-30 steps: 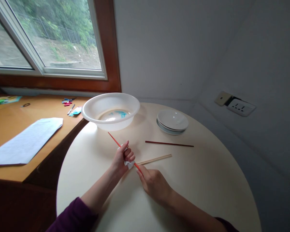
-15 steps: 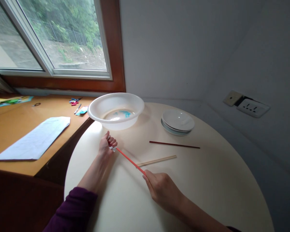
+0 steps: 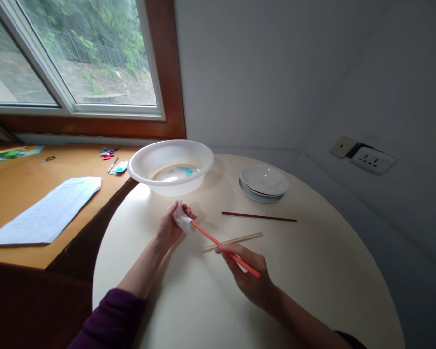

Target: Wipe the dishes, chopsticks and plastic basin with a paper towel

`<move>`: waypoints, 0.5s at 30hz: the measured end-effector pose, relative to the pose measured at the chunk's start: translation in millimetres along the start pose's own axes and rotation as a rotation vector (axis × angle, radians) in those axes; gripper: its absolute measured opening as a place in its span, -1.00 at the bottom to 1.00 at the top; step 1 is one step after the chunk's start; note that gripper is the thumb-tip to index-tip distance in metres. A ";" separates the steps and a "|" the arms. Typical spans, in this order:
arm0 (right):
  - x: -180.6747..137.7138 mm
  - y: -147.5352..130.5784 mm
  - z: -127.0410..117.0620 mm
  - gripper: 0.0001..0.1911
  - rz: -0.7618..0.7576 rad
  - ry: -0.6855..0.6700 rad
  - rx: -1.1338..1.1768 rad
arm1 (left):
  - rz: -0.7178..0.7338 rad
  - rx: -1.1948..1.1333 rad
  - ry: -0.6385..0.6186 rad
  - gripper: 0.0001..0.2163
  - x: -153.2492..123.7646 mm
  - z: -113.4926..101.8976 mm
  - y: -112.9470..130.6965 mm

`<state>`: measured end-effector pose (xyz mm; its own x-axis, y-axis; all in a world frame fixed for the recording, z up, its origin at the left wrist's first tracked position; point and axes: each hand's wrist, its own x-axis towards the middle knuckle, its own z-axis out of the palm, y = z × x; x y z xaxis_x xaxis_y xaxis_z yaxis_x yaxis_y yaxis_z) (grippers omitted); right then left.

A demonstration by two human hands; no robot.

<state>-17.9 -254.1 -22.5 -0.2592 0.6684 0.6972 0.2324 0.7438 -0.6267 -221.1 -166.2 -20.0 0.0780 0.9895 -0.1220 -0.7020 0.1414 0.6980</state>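
My left hand (image 3: pixel 171 225) is closed on a small white tissue (image 3: pixel 181 220), which is wrapped round the far tip of a red chopstick (image 3: pixel 218 242). My right hand (image 3: pixel 249 276) pinches the near part of that chopstick, whose end juts past my fingers. The stick slants across the round cream table (image 3: pixel 312 271), a little above it. A pale wooden chopstick (image 3: pixel 236 239) lies on the table just behind my right hand. A dark brown chopstick (image 3: pixel 258 216) lies farther back.
A white plastic basin (image 3: pixel 170 167) with a blue mark inside stands at the table's back left. A stack of white plates (image 3: pixel 263 182) sits to its right. A wooden desk (image 3: pixel 18 194) on the left carries a paper sheet (image 3: pixel 47 208) and small items. A wall socket (image 3: pixel 372 160) is at right.
My left hand has come back toward me with the tissue along the red chopstick's tip. My right hand has shifted up the stick, so its near end now sticks out behind my fingers.
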 end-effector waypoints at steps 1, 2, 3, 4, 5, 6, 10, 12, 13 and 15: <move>1.2 1.9 -1.3 -0.79 0.023 0.023 0.018 | -0.043 -0.028 -0.028 -0.81 -2.1 2.5 -0.6; 2.3 4.1 -2.5 -0.80 0.052 0.056 0.037 | -0.077 -0.052 -0.034 -0.83 -3.7 4.0 -0.9; 3.4 6.5 -3.7 -0.82 0.084 0.097 0.059 | -0.100 -0.075 -0.023 -0.84 -4.6 4.7 -1.0; 4.5 8.9 -4.9 -0.83 0.115 0.142 0.079 | -0.112 -0.096 -0.005 -0.85 -4.8 4.5 -1.1; 5.7 11.2 -6.2 -0.84 0.141 0.187 0.097 | -0.116 -0.116 0.015 -0.84 -4.4 3.5 -1.2; 7.0 13.2 -7.6 -0.85 0.161 0.229 0.108 | -0.113 -0.132 0.032 -0.82 -3.6 2.1 -1.3; 12.3 16.9 -14.7 -0.87 0.197 0.353 0.100 | -0.122 -0.158 0.072 -0.73 0.4 -3.7 -2.7; 14.0 16.3 -18.7 -0.86 0.196 0.402 0.070 | -0.136 -0.158 0.090 -0.73 0.8 -4.3 -3.1; 14.2 15.6 -20.5 -0.86 0.193 0.426 0.053 | -0.139 -0.158 0.099 -0.75 0.4 -3.8 -3.2; 13.7 13.5 -23.2 -0.80 0.185 0.460 0.023 | -0.143 -0.153 0.115 -0.76 -1.2 -1.5 -2.9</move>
<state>3.5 -234.9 -13.3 0.2260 0.7238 0.6520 0.2133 0.6163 -0.7581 -220.2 -167.8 -22.9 0.1097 0.9484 -0.2974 -0.7894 0.2649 0.5538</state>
